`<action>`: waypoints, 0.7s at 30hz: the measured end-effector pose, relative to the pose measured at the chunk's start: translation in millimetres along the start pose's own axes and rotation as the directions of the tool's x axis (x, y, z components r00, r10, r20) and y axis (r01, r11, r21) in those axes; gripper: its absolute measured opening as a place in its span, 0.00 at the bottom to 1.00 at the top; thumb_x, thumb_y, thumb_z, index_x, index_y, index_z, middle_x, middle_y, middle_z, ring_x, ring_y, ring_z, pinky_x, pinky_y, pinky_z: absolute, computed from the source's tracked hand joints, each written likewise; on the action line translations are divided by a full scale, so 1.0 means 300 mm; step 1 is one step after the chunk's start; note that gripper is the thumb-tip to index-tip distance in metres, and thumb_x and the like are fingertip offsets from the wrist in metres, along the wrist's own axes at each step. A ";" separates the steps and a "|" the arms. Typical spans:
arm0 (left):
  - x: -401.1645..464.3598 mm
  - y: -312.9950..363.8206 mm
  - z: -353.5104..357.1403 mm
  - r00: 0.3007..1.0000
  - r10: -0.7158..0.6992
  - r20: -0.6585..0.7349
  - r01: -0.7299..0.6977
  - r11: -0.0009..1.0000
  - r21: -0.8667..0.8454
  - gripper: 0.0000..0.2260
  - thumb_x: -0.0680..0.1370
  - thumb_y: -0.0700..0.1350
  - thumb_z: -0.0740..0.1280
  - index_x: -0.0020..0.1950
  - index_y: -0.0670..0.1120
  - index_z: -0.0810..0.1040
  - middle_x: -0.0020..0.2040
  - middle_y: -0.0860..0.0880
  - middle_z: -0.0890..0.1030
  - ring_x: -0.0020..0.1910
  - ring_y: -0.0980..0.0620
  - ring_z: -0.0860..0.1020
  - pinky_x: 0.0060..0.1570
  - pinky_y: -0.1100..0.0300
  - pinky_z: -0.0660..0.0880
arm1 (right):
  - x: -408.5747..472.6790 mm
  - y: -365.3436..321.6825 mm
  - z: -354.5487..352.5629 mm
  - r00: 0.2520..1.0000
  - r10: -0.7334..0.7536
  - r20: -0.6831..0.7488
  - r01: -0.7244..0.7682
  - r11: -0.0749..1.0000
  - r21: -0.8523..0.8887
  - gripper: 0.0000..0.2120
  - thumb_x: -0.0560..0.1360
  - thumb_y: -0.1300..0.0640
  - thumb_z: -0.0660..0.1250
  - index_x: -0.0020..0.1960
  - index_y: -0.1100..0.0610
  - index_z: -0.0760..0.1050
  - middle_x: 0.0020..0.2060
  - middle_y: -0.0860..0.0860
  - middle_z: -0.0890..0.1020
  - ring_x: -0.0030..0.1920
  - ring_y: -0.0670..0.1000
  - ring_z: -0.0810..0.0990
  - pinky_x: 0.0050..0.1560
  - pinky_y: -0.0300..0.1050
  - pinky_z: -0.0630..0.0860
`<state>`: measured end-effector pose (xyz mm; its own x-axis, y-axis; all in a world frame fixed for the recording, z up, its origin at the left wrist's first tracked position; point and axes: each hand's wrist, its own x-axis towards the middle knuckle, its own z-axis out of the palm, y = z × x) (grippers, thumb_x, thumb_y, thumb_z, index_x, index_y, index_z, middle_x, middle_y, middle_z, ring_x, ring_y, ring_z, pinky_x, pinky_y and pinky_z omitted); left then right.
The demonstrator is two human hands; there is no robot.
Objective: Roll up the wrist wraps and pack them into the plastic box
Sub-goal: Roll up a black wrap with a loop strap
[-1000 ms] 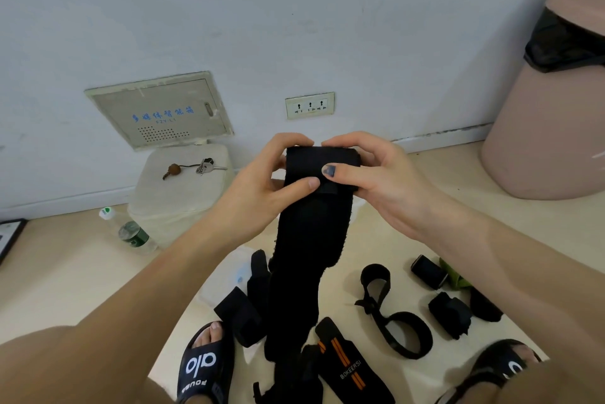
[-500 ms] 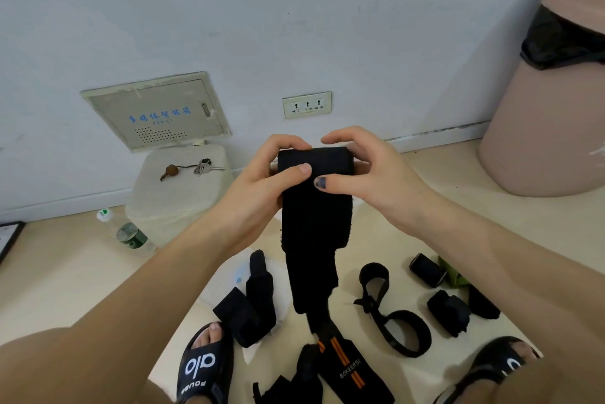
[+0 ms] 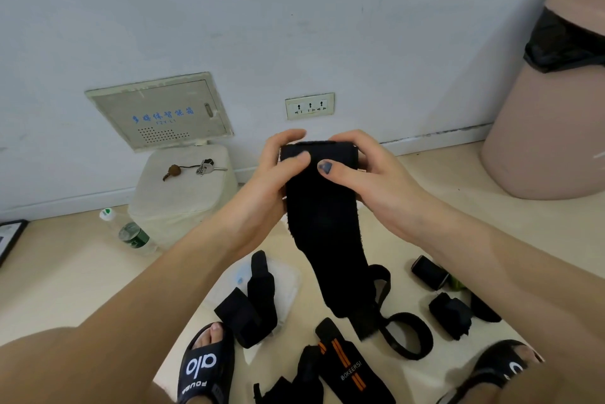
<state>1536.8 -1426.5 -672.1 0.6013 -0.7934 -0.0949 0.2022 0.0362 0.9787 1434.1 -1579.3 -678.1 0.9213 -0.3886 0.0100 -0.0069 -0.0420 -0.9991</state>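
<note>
While both hands' grip (image 3: 319, 164) pinches the wrist wrap (image 3: 327, 226), its rolled end stays hidden.

Left hand (image 3: 262, 194) and right hand (image 3: 370, 181) grip black wrist wrap (image 3: 324, 223)

You face a pale blue-grey wall (image 3: 294, 10), evenly lit, with a white skirting board (image 3: 435, 145) along its foot. Low on it to the left you see a cream access panel (image 3: 160, 110) with blue lettering, and to its right a triple wall socket (image 3: 309, 105). The floor (image 3: 65, 272) is light beige. A white cushioned stool (image 3: 183, 194) stands against the wall below the panel. At far right sits a large pink bin (image 3: 550, 135) lined with a black bag. At the far left edge you catch a black picture frame (image 3: 9, 240) on the floor.
</note>
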 end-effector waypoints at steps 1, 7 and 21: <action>-0.001 -0.001 0.005 0.999 -0.040 -0.013 0.040 0.999 -0.012 0.15 0.83 0.52 0.64 0.70 0.55 0.70 0.63 0.52 0.80 0.53 0.55 0.83 0.55 0.54 0.79 | 0.000 0.000 -0.003 1.000 -0.010 -0.002 0.010 1.000 -0.009 0.12 0.76 0.54 0.75 0.58 0.48 0.78 0.54 0.57 0.83 0.57 0.59 0.83 0.62 0.59 0.81; 0.004 0.007 0.005 0.992 -0.124 -0.032 0.123 0.992 -0.033 0.22 0.81 0.56 0.65 0.71 0.47 0.69 0.64 0.46 0.80 0.60 0.50 0.81 0.62 0.43 0.78 | -0.012 -0.014 -0.011 0.996 -0.073 0.055 0.076 0.995 -0.057 0.16 0.75 0.64 0.75 0.60 0.51 0.77 0.57 0.59 0.81 0.55 0.56 0.84 0.52 0.45 0.82; 0.032 -0.009 0.011 0.977 -0.050 -0.207 0.069 0.994 0.085 0.08 0.76 0.46 0.66 0.54 0.52 0.72 0.47 0.47 0.75 0.41 0.50 0.75 0.35 0.57 0.71 | 0.046 -0.038 -0.034 0.798 0.332 -0.504 -0.201 0.934 0.297 0.20 0.83 0.40 0.57 0.64 0.53 0.75 0.60 0.55 0.82 0.52 0.54 0.81 0.65 0.52 0.76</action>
<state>1539.4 -1436.1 -674.9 0.7375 -0.6511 -0.1792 0.1765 -0.0702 0.9818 1442.9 -1593.7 -666.2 0.5367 -0.7876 -0.3027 -0.0759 0.3122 -0.9470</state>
